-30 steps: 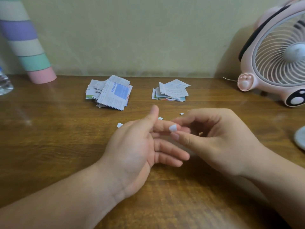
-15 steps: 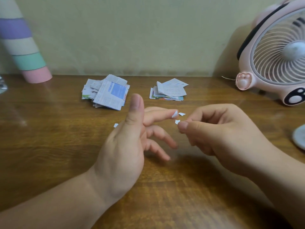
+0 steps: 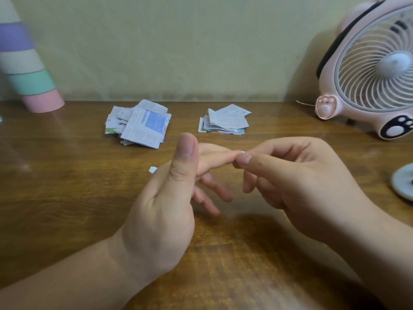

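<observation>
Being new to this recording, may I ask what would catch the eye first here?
At centre, the right hand pinches a white paper scrap at the index fingertip of the left hand, above the wooden table. Behind lie a larger pile of torn paper and a smaller pile; a pink desk fan stands at the right edge.

— What lies along the far edge of your tabletop (image 3: 67, 209)?
— Two piles of printed paper slips. The larger pile (image 3: 139, 126) is left of the middle and the smaller pile (image 3: 225, 121) is right of it, with bare wood between them.
— And your corners?
— At your far left corner you have a striped tube (image 3: 26, 70) banded purple, cream, green and pink. At the far right stands a pink fan (image 3: 368, 70) with paw marks. A pale round disc (image 3: 403, 181) sits at your right edge, and a small white scrap (image 3: 152, 169) lies nearer you than the larger pile.
</observation>
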`<state>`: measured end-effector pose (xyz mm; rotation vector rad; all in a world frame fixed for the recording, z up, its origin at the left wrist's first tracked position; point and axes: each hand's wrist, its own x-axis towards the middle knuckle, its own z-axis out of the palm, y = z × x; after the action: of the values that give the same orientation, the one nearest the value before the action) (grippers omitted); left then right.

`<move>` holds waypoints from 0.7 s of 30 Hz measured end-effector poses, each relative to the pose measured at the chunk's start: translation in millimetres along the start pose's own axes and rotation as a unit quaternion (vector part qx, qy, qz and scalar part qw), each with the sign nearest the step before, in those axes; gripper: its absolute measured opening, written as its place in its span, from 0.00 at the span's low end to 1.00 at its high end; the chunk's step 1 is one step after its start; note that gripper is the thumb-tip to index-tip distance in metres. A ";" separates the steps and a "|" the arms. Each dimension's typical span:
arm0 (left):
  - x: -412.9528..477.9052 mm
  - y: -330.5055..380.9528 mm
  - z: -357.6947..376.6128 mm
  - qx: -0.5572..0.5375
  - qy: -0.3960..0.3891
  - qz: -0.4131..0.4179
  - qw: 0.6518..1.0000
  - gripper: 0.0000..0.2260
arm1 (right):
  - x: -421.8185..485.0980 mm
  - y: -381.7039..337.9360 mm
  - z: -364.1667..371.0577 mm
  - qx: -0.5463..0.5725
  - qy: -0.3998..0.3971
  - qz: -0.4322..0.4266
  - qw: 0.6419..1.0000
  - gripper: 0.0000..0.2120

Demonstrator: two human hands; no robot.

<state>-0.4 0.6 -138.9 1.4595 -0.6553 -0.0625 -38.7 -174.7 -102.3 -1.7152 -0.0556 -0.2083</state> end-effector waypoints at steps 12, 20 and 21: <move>-3.8 4.7 0.1 0.189 -0.053 0.110 0.974 0.32 | -0.7 -4.4 0.5 0.015 0.030 0.060 0.998 0.09; -4.4 6.0 0.3 0.151 -0.058 0.070 0.984 0.34 | 1.4 -6.1 0.8 0.075 -0.004 0.082 0.994 0.03; -4.6 6.1 0.5 0.145 -0.057 0.069 0.985 0.35 | 1.3 -5.5 0.8 0.077 -0.005 0.078 0.994 0.03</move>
<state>-6.5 3.0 -135.0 1.6941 -0.8853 0.0595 -38.2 -173.1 -96.8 -1.5595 0.0532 -0.0773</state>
